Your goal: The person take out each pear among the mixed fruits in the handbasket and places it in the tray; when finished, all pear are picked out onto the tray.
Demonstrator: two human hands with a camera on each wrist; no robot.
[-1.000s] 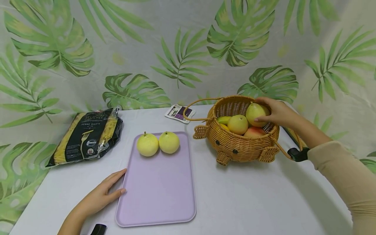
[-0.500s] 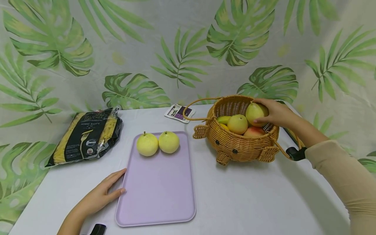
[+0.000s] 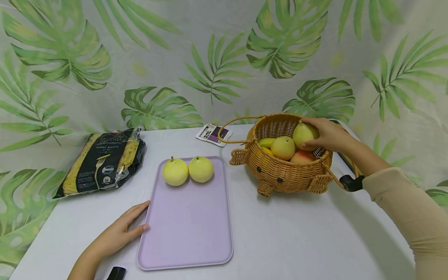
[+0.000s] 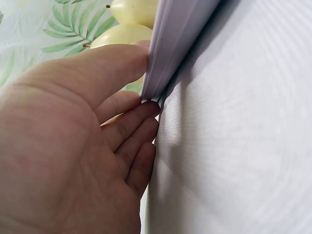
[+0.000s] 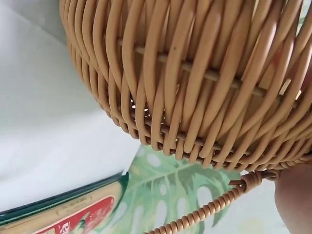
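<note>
I see a leaf-print cloth [image 3: 224,23] behind a white table [image 3: 297,233]; neither has changed from a second ago. The lilac tray [image 3: 187,225] lies where it lay, left of the wicker basket [image 3: 290,177], which hasn't moved either. Left of the tray the pasta bag [image 3: 103,163] stays as it was, and my right wrist view shows part of a box [image 5: 87,209] beside the basket.

The one difference I find is on the right: the beige sleeve [image 3: 395,206] and the right hand [image 3: 329,134] sit a touch further left than a second ago. That hand reaches over the basket's right rim, thumb and fingers curved around a pear [image 3: 303,136] inside; I can't tell whether it is off the fruit beneath. The left hand [image 3: 120,233] has not shifted: it lies at the tray's left edge, fingers loosely extended and thumb on the rim, gripping no fruit.

Behind the tray is a small packet [image 3: 213,134]. Two pale pears [image 3: 175,172] rest side by side at the tray's far end, and in the basket I see a yellowish fruit [image 3: 282,148] and a reddish fruit [image 3: 302,157].
</note>
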